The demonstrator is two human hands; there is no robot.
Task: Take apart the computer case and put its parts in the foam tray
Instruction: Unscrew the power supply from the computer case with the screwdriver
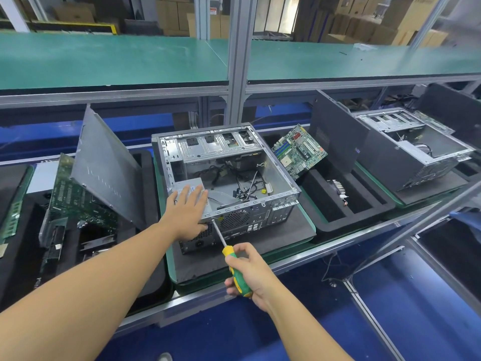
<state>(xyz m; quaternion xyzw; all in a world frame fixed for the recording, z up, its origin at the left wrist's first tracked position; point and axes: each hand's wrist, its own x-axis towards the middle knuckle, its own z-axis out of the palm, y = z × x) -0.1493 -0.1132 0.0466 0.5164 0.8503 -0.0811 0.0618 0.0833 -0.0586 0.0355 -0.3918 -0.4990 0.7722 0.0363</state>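
Left hand: your left hand (188, 209) lies palm down with the fingers straight and a little spread. It presses on the grey power supply box (186, 185) in the case's near-left corner.
Right hand: your right hand (250, 272) is curled round the green-and-yellow handle of the screwdriver (230, 254). The thin metal shaft slants up-left, and its tip touches the case's back plate just under the top edge, beside your left palm.
Case: the computer case (234, 175) lies on its side, open face up, on a dark pad (276, 238) mid-bench. It is bare sheet metal, and the round fan grille and port cutouts face you.
Hidden: your palm covers most of the box top. The screw under the tip is too small to tell. Black cables tangle on the case floor and their ends can't be traced.
Tray: the black foam tray (348, 217) sits just right of the case and has long rectangular slots. A green motherboard (299, 149) leans tilted at its far-left corner. A small finned part (338, 188) lies in one slot, blurry.
Left side: a grey side panel (106, 165) stands tilted just left of the case, over a second black tray holding another green board (78, 199). That tray is cut off by the frame edge.
Far right: a second case (416, 149) is open and partly cut off.
Room: the gap between case and panel is narrow. The pad is bare in front of the case, where the shaft crosses. A metal post (238, 74) stands right behind the case.
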